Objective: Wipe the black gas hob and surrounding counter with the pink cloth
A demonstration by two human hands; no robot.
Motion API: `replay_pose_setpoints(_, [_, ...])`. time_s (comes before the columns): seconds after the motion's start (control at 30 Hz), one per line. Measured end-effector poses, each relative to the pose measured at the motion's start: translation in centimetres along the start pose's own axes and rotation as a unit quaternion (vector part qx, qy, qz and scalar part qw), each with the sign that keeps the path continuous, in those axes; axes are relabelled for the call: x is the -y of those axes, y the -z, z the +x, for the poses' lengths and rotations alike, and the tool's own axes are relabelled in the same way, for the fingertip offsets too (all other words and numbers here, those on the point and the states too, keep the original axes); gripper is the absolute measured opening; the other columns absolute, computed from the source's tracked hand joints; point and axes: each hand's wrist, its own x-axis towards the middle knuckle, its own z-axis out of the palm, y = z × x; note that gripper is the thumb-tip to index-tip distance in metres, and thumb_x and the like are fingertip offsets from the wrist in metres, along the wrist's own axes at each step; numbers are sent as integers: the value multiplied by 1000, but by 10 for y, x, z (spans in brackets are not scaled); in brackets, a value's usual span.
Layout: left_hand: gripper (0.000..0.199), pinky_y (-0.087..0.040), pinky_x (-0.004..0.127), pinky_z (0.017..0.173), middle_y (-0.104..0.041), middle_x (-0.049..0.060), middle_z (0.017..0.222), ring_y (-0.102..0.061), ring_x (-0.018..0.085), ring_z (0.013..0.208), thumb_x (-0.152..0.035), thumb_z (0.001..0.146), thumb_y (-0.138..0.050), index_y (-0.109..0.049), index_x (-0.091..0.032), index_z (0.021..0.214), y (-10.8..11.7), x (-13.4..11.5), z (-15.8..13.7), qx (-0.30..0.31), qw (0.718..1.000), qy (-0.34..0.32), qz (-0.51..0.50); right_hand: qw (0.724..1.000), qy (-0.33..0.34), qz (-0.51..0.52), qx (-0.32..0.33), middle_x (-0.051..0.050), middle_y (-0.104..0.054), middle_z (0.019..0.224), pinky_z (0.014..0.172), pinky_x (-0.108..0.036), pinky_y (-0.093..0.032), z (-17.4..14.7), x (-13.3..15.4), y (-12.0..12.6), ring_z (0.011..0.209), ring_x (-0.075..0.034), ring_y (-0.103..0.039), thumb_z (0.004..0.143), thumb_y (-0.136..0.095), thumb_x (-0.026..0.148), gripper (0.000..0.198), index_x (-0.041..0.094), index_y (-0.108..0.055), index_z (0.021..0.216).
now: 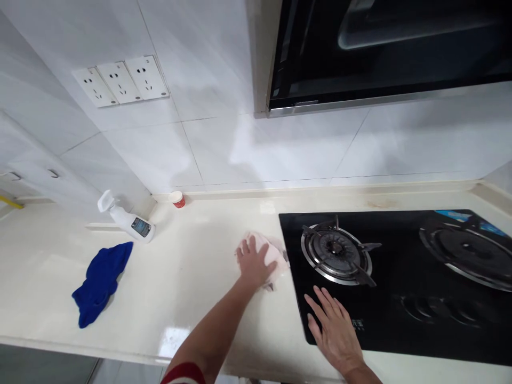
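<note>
Pale pink, soft-looking cloth (281,261) lies directly under the left hand (255,264), on the cream, glossy bench (192,320), just beside the left edge of the black glass gas hob (394,277). Left hand palm down, fingers spread over it, no pinch seen. Left is nearer; right hand (334,328) rests flat, fingers extended, holding nothing visible, on the hob's front-left corner. Cloth looks crumpled, blurred, mostly covered; long axis can't tell.

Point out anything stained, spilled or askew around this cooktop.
A brownish mark stands out on the countertop behind the gas cooktop, because it breaks the otherwise pale surface. Whether it is a stain or a spill, I cannot tell. Nothing else looks plainly odd.
</note>
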Motion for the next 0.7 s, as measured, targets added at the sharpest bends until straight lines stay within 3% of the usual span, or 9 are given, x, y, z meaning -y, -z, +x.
replay_pose_setpoints(0.07, [67, -26, 61, 112, -31, 6, 166, -29, 43, 148, -74, 83, -52, -51, -44, 143, -10, -3, -46, -26, 996, -82, -16, 1000, -2, 3, -1, -10, -50, 153, 113, -49, -35, 0, 1, 0, 144, -30, -41, 96, -45, 37, 45, 22, -61, 136])
replay_pose_setpoints(0.17, [68, -28, 57, 111, -29, 5, 166, -30, 41, 148, -73, 80, -57, -52, -45, 142, -15, 14, -121, -88, 982, -165, -18, 1000, -2, 10, 4, -11, -49, 153, 114, -50, -34, 0, 2, 1, 144, -31, -41, 95, -46, 37, 45, 22, -61, 135])
replay_pose_setpoints(0.27, [76, -31, 55, 111, -29, 6, 166, -28, 39, 150, -75, 75, -62, -52, -43, 143, -7, 44, -179, -114, 973, -200, 0, 1000, -6, 12, 8, -11, -48, 154, 113, -51, -34, 2, 3, 2, 143, -31, -42, 95, -46, 36, 45, 22, -62, 135])
replay_pose_setpoints(0.33, [77, -36, 53, 109, -31, 6, 165, -30, 38, 150, -73, 74, -64, -51, -42, 144, 3, 67, -196, -126, 975, -181, 20, 1000, -11, 12, 13, -11, -47, 155, 113, -51, -35, 2, 4, 3, 143, -31, -42, 95, -46, 36, 45, 23, -62, 135])
replay_pose_setpoints(0.47, [71, -41, 52, 106, -34, 8, 164, -37, 38, 145, -59, 79, -69, -52, -39, 144, 19, 106, -174, -115, 989, -71, 60, 1000, -10, 13, 16, -11, -47, 155, 113, -51, -35, 3, 4, 6, 144, -31, -41, 95, -48, 36, 45, 22, -61, 135])
replay_pose_setpoints(0.6, [59, -38, 55, 109, -34, 11, 163, -39, 39, 143, -55, 83, -65, -59, -35, 139, 33, 123, -99, -99, 992, 54, 62, 1000, -6, 12, 20, -11, -47, 154, 113, -50, -35, 4, 4, 7, 144, -31, -40, 95, -49, 36, 45, 22, -61, 136])
replay_pose_setpoints(0.7, [63, -35, 57, 111, -32, 14, 163, -37, 41, 144, -58, 84, -63, -57, -32, 141, 41, 115, -44, -95, 982, 153, 62, 1000, -9, 14, 19, -10, -48, 154, 112, -50, -36, 4, 4, 6, 144, -30, -42, 94, -49, 35, 44, 23, -61, 135])
